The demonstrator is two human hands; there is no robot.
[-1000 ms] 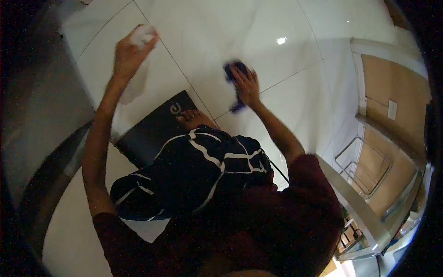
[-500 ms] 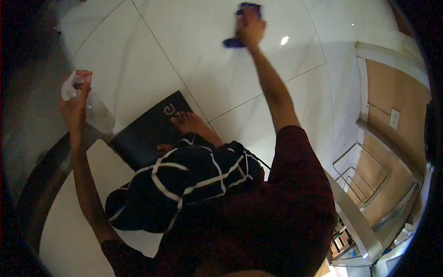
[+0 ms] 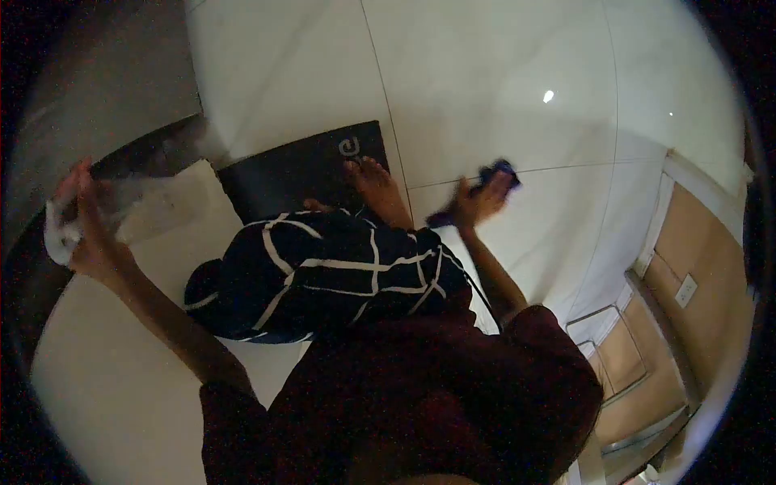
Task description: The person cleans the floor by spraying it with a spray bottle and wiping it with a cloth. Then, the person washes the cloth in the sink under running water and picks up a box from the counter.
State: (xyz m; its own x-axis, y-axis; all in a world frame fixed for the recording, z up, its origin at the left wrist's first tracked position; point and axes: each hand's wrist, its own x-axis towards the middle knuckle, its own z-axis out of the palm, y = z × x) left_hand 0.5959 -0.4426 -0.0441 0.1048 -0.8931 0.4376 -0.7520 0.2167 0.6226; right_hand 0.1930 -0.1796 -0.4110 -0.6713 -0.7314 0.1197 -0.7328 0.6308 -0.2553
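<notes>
My left hand (image 3: 101, 246) is closed around the white head of a translucent spray bottle (image 3: 166, 212), held out to the left with its body pointing right. My right hand (image 3: 482, 205) presses a dark blue-purple cloth (image 3: 499, 171) against the glossy white tile floor (image 3: 485, 81). Part of the cloth shows past the fingertips and part beside the wrist; the palm hides its middle.
A dark mat (image 3: 279, 174) with a pale letter mark lies under my bare foot (image 3: 380, 186). On the right are a wooden panel with a white wall outlet (image 3: 686, 290) and a metal wire frame (image 3: 644, 356).
My right hand has drawn the cloth across the tile, from far out back toward my body. The left hand has swung outward with the spray bottle, which now lies more level. The view has shifted.
</notes>
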